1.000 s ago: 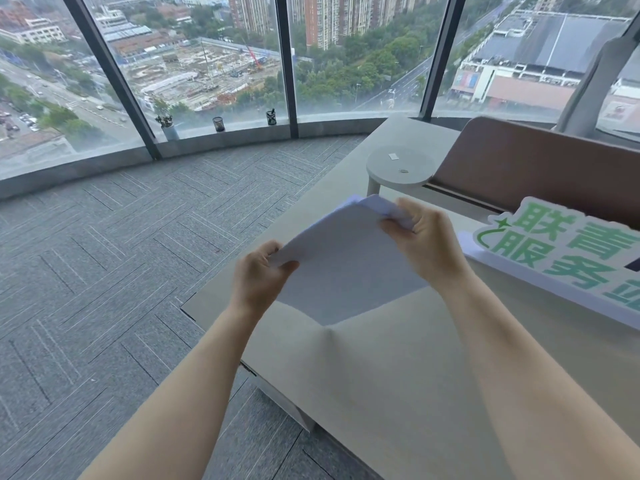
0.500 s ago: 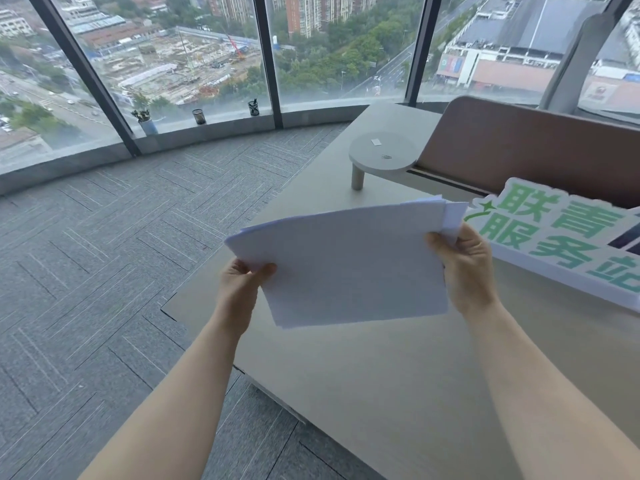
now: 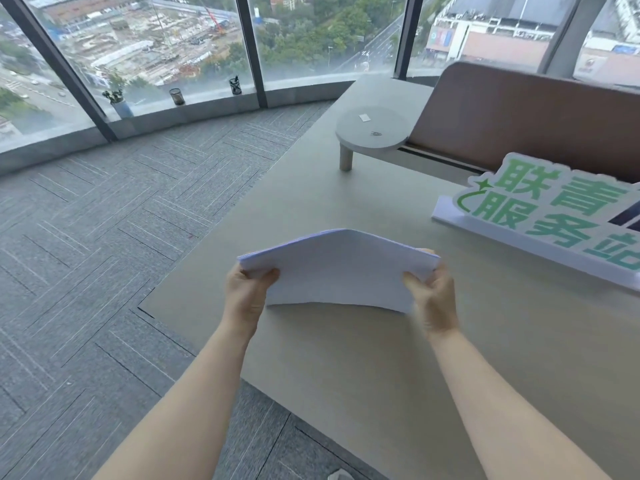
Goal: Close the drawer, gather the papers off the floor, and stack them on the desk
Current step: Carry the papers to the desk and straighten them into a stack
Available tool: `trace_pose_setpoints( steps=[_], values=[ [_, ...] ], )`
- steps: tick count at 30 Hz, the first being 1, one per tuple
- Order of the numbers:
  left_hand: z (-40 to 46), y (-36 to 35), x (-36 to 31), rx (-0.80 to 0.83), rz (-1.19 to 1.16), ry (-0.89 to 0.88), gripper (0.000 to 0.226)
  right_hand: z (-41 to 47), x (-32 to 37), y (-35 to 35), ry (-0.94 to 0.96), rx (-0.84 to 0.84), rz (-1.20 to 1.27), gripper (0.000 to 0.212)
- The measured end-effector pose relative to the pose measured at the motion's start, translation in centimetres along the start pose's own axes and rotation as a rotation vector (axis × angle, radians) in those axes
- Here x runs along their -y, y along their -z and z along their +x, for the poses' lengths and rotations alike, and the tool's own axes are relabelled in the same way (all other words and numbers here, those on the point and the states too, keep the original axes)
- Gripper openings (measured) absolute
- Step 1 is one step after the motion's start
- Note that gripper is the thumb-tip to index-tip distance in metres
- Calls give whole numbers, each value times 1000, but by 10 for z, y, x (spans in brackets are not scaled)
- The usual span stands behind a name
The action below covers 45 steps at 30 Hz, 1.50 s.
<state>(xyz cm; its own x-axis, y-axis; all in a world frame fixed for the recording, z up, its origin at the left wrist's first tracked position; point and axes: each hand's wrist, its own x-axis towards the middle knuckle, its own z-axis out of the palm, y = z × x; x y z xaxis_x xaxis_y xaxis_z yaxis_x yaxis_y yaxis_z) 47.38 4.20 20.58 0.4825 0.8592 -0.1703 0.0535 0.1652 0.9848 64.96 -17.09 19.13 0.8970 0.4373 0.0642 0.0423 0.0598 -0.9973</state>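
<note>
Gripping papers [image 3: 337,268] over desk [image 3: 346,358]: both hands, left hand [image 3: 247,292], right hand [image 3: 433,299].

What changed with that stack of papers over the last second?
Both hands turned the paper stack from corner-down to level and lowered it toward the desk. The left hand and right hand now pinch its two ends, middle arched upward. The green sign stayed put.
</note>
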Motion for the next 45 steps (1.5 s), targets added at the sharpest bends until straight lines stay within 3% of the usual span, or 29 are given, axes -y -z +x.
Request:
trace_pose_setpoints(
  steps=[5, 11, 13, 17, 20, 26, 31, 33, 37, 43, 45],
  values=[
    [2, 2, -3, 0, -25, 16, 29, 6, -2, -2, 12, -29, 56, 28],
    [3, 3, -20, 64, -175, -89, 44, 11, 8, -6, 189, -87, 106, 22],
    [4, -1, -24, 51, -180, -88, 38, 12, 12, -10, 202, -123, 91, 15],
    [5, -12, -29, -149, -193, -59, 11, 16, 20, -20, 104, -280, 151, 12],
    [8, -11, -29, -170, -203, -65, 7, 18, 20, -18, 106, -254, 138, 13],
    [2, -3, -27, 6, -89, -141, 55, 10, 22, -10, 168, -81, 75, 33],
    [1, 8, -24, 179, 86, -135, 76, 8, 22, -9, 133, -84, 50, 18],
    [2, 9, -21, 221, 151, -116, 70, 8, 23, -11, 133, -72, 44, 20],
    [2, 1, -22, 119, 100, -159, 27, 7, 22, -11, 151, -55, 12, 28],
    [1, 9, -11, 80, -19, -72, 17, 5, 9, 5, 50, -13, 6, 33],
    [0, 12, -5, 95, -29, -13, 26, 2, 4, 5, -32, 25, -18, 32]
  ],
)
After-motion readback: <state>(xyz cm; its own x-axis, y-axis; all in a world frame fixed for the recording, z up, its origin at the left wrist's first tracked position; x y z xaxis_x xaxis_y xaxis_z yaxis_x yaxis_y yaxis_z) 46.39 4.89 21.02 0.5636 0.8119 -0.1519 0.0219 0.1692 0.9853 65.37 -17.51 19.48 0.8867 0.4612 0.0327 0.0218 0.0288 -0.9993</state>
